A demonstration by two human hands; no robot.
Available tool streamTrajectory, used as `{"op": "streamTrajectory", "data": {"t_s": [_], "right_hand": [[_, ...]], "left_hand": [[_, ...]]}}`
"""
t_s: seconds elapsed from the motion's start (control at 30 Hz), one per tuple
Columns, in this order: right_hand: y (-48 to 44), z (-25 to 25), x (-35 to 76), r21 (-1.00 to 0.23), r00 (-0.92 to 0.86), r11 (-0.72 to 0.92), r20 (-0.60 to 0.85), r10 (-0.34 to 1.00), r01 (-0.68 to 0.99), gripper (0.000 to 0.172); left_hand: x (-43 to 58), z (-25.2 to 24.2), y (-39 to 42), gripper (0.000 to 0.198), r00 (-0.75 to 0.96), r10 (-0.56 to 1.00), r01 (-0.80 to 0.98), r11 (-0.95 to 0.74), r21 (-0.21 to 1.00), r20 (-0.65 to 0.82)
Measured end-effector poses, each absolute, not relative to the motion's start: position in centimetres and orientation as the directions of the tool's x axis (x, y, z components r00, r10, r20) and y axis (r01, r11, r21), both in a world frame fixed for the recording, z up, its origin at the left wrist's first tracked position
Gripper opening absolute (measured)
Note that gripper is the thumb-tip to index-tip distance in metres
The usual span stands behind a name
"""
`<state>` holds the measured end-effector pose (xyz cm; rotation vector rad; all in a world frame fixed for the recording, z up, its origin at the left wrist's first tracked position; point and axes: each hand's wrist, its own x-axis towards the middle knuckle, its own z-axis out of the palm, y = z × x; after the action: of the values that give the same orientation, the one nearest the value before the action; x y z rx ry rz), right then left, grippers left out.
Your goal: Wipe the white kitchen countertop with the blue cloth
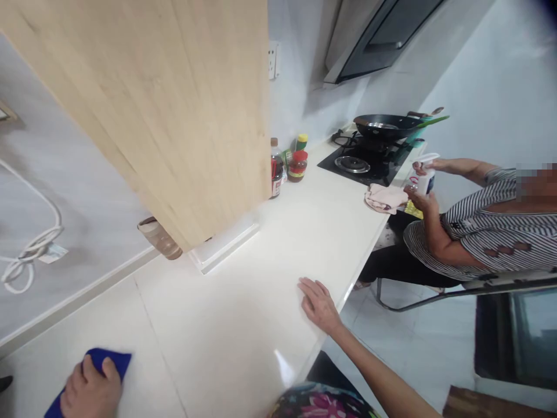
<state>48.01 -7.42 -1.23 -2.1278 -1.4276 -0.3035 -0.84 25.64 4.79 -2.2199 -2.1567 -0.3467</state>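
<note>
At the lower left, my left hand (pixel 92 388) presses a dark blue cloth (pixel 114 356) against the white countertop (pixel 217 325), its fingers curled over the fabric. Parts of the cloth stick out beside the fingers and the rest lies hidden under the palm. My right hand (pixel 321 303) rests near the counter's front edge with its fingers stretched out and nothing in them. A glare spot shines on the counter between my two hands.
A wooden cabinet (pixel 187 104) overhangs the counter, near a clear brown-tinted container (pixel 160 237). Beyond are sauce bottles and jars (pixel 297 166), a pink cloth (pixel 385 198), a hob (pixel 352 165) and a wok (pixel 385 126). A seated person (pixel 470 226) holds a white spray bottle (pixel 424 177).
</note>
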Motion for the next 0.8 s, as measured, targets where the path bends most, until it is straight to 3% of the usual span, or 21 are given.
{"op": "streamTrajectory", "data": {"t_s": [0.13, 0.3, 0.57, 0.8], "right_hand": [[-7.3, -1.0, 47.9, -0.329, 0.414, -0.278, 0.481, 0.773, 0.902, 0.052], [-7.2, -0.7, 47.7, -0.344, 0.425, -0.280, 0.484, 0.764, 0.896, 0.052], [-7.2, -0.2, 47.6, -0.356, 0.423, -0.272, 0.473, 0.773, 0.894, 0.050], [-7.0, 0.3, 47.6, -0.384, 0.439, -0.275, 0.452, 0.776, 0.881, 0.051]], "left_hand": [[1.1, 4.6, 22.7, 0.084, 0.035, 0.971, 0.984, -0.074, 0.160, 0.235], [4.2, 4.0, 19.0, 0.079, 0.093, 0.968, 0.975, -0.136, 0.174, 0.233], [10.7, 2.2, 13.4, 0.072, 0.356, 0.882, 0.903, -0.409, 0.128, 0.310], [19.3, 0.9, 9.3, 0.070, 0.645, 0.683, 0.695, -0.711, 0.109, 0.344]]}}
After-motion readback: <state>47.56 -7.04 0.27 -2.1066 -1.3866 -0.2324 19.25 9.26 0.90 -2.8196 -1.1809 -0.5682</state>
